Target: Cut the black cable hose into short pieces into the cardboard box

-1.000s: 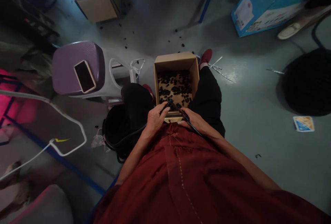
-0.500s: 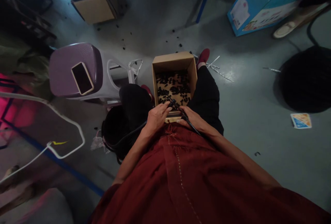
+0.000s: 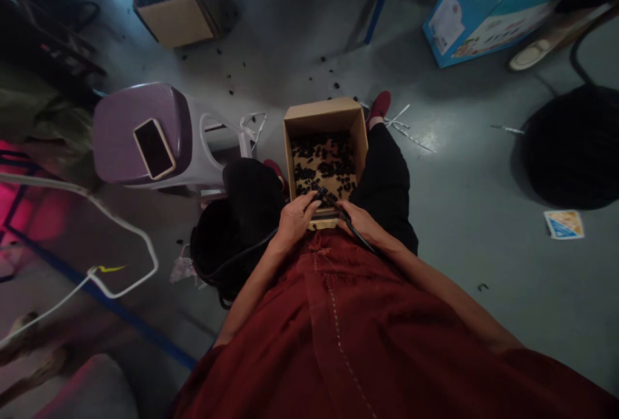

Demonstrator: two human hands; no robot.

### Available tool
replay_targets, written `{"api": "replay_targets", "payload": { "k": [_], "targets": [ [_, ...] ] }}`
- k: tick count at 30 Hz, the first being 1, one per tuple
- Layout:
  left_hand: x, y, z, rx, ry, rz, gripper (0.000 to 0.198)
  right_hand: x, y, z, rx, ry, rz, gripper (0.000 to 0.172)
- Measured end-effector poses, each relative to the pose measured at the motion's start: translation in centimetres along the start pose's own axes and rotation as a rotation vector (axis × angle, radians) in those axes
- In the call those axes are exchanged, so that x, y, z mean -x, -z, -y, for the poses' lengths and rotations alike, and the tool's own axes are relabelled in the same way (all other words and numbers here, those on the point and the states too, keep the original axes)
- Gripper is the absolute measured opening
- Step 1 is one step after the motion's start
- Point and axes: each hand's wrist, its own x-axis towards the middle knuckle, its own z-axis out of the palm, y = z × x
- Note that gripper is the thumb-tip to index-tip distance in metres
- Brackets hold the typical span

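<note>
Black cable (image 3: pixel 352 225) seems pinched in the fingers of my left hand (image 3: pixel 294 220) and right hand (image 3: pixel 360 222), above a cardboard box (image 3: pixel 325 115) of black pieces (image 3: pixel 323 164).

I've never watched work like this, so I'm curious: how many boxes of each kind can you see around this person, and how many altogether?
Plain brown cardboard boxes: 2 (the open box holding dark pieces, and the farther box)
Blue printed cartons: 1 (the blue printed carton)
Total: 3
</note>
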Motion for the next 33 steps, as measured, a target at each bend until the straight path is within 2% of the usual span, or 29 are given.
{"api": "replay_targets", "payload": {
  "k": [11, 17, 27, 30, 33],
  "targets": [
    [0.0, -0.2, 0.3, 0.008, 0.031, 0.017, 0.033, 0.1, -0.4, -1.0, 0.043, 0.005, 0.016, 0.030],
    [-0.9, -0.1, 0.3, 0.022, 0.005, 0.062, 0.033, 0.2, -0.6, -1.4, 0.076, -0.099, -0.022, 0.026],
    [-1.0, -0.6, 0.4, 0.052, 0.053, 0.082, 0.032, 0.3, -0.9, -2.1, 0.110, -0.130, -0.058, 0.021],
    [-1.0, -0.2, 0.2, 0.087, 0.066, 0.087, 0.033, 0.1, -0.8, -2.2, 0.039, -0.172, -0.100, 0.018],
    [-0.8, 0.2, -0.1, 0.127, 0.102, 0.096, 0.038, -0.4, -0.4, -1.8, -0.217, -0.250, -0.126, 0.021]
  ]
}}
